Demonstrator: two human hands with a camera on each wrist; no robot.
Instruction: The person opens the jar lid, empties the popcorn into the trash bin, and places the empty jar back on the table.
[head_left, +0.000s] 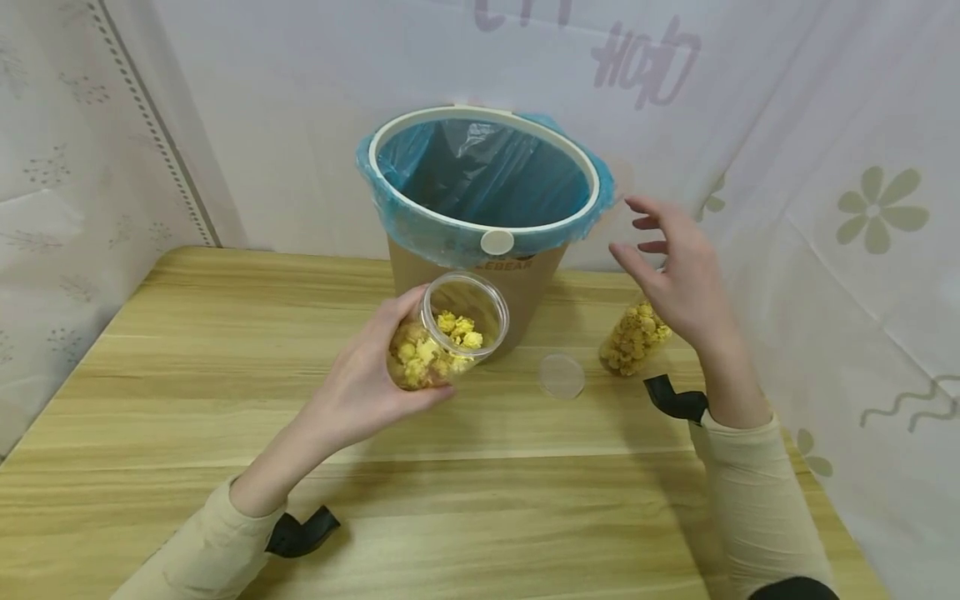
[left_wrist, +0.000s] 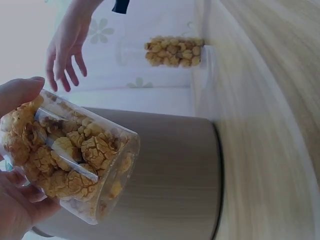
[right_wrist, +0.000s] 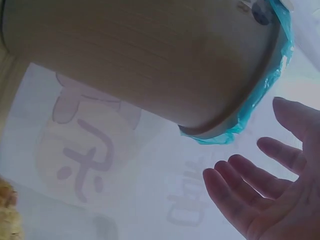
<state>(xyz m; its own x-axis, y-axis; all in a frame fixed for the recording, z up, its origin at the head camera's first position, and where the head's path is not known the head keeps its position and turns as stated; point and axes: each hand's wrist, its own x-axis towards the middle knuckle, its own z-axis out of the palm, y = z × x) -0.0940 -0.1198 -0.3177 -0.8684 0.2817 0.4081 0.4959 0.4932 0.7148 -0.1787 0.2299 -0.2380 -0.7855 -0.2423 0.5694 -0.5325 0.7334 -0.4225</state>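
Note:
My left hand [head_left: 367,375] grips a clear plastic jar [head_left: 467,315] partly filled with yellow popcorn [left_wrist: 82,155]. The jar is held up off the table with its open mouth tilted up, in front of the trash can [head_left: 517,292]. My right hand [head_left: 678,271] hangs in the air right of the can, fingers apart and loosely bent, with nothing in them. Below it a second jar of popcorn [head_left: 633,340] stands on the table, its upper part hidden by that hand in the head view. A round clear lid [head_left: 561,376] lies on the table between the jars.
A blue plastic bag [head_left: 420,233] lines the tan can and folds over its rim, held by a white ring [head_left: 393,193]. The wood-patterned table [head_left: 225,350] runs back to a printed white cloth [head_left: 285,125] that hangs behind and at both sides.

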